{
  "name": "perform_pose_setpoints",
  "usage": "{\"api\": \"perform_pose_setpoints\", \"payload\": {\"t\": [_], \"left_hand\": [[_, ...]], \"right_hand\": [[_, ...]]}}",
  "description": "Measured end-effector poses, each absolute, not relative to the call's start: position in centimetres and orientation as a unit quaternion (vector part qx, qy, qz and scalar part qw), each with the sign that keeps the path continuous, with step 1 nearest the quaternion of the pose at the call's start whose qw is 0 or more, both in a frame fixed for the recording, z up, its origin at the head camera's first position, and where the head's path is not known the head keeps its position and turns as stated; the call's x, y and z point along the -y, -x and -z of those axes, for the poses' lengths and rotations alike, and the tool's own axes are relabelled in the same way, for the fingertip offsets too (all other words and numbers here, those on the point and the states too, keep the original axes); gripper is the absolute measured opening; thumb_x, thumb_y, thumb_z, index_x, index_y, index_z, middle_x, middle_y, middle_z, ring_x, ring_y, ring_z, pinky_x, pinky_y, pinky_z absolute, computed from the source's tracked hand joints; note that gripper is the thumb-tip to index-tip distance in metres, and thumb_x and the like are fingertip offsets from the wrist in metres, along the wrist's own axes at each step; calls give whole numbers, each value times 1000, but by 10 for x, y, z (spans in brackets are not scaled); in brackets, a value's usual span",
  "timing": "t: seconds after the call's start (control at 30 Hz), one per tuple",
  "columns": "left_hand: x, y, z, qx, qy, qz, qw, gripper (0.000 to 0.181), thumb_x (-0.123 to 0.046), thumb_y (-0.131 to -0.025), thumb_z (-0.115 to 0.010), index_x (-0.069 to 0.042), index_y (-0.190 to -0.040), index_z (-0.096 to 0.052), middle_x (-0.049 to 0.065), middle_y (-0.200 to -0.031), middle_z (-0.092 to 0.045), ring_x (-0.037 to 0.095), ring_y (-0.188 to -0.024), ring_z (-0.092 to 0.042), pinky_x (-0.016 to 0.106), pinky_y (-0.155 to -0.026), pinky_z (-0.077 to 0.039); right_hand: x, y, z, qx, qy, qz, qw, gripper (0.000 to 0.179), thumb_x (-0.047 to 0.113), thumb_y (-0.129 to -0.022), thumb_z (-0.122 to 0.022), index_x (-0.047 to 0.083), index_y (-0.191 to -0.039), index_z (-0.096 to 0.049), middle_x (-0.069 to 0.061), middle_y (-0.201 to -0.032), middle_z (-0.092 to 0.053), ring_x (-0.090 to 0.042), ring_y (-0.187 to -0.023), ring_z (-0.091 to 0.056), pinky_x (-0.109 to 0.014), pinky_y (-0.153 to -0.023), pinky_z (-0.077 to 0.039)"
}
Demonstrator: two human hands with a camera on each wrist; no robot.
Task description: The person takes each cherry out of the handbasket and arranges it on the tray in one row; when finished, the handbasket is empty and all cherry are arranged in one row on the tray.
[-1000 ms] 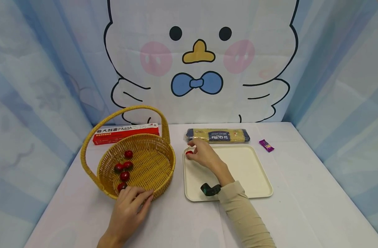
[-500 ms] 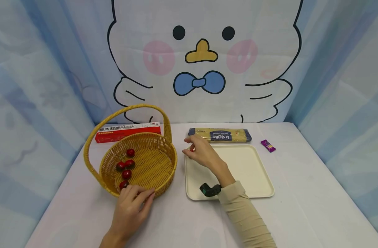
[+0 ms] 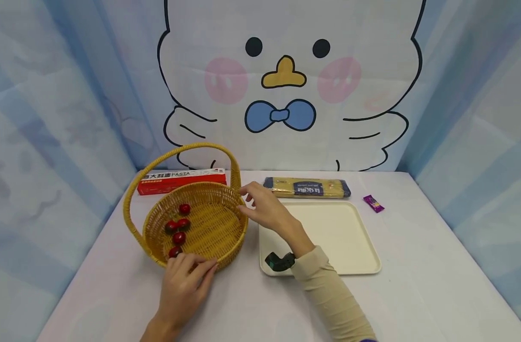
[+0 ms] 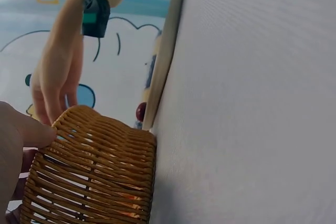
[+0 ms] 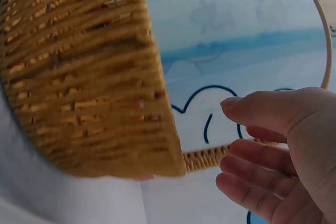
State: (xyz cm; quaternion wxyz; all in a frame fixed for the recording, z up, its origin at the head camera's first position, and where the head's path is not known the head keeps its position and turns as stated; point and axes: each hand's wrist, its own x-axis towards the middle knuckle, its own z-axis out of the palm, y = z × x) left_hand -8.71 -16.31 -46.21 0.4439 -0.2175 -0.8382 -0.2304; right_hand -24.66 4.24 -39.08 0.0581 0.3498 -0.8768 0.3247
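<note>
My left hand pinches the near rim of a yellow wicker basket; its thumb shows on the rim in the left wrist view. Several dark red cherries lie on the left side of the basket floor. My right hand is held above the table beside the basket's right rim, over the tray's left edge. Thumb and fingers stand apart with nothing between them in the right wrist view. One cherry shows by the tray's edge in the left wrist view; in the head view that spot is hidden by the right hand.
A cream tray lies right of the basket. Behind it is a packet of spaghetti. A red and white pasta box stands behind the basket, whose tall handle arches up. A small purple wrapped sweet lies at right.
My right hand has moved left from the tray's far left corner, where its fingers were around a cherry, to the basket's rim, and its fingers are apart. The left hand stays on the rim.
</note>
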Motion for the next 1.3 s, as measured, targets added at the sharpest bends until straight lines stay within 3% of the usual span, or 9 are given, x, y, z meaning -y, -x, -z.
{"api": "perform_pose_setpoints", "payload": {"t": [0.1, 0.33, 0.5, 0.7, 0.97, 1.3], "left_hand": [[163, 86, 461, 849, 218, 228, 425, 45, -37, -105, -50, -8, -88, -80, 2, -83, -66, 19, -75, -56, 29, -70, -32], [173, 80, 460, 875, 219, 224, 369, 46, -34, -107, -46, -4, -96, -79, 4, -92, -67, 21, -85, -57, 32, -80, -38], [178, 75, 462, 881, 201, 212, 371, 41, -32, -105, -51, -4, -95, -79, 7, -92, -68, 24, -89, -58, 39, -83, -38], [178, 72, 467, 877, 169, 210, 397, 56, -43, -107, -42, -5, -89, -79, 8, -89, -67, 27, -89, -57, 45, -81, -33], [174, 72, 468, 857, 159, 250, 423, 54, -45, -105, -48, -5, -87, -79, 6, -89, -65, 24, -88, -54, 38, -79, -26], [177, 68, 472, 853, 134, 298, 407, 51, -46, -102, -53, -2, -86, -74, 8, -92, -60, 23, -90, -47, 29, -83, -34]], "right_hand": [[-32, 246, 390, 870, -367, -328, 38, 37, 18, -94, -72, 3, -126, -62, -12, -121, -64, -27, -106, -64, -35, -88, -55], [-9, 249, 393, 874, -381, -300, -15, 42, 20, -95, -71, 6, -132, -59, -9, -131, -61, -24, -114, -62, -36, -97, -53], [10, 248, 395, 880, -396, -259, -44, 45, 24, -95, -70, 8, -135, -58, -7, -135, -59, -21, -123, -59, -34, -104, -49], [31, 242, 398, 877, -424, -216, -71, 45, 25, -95, -70, 11, -136, -59, -4, -137, -58, -17, -127, -57, -30, -108, -46], [54, 234, 409, 862, -458, -180, -117, 46, 24, -96, -69, 15, -140, -57, -1, -143, -55, -15, -132, -53, -28, -111, -43], [75, 221, 420, 826, -521, -157, -147, 39, 21, -96, -69, 17, -134, -61, 2, -136, -60, -10, -129, -55, -21, -110, -41]]}}
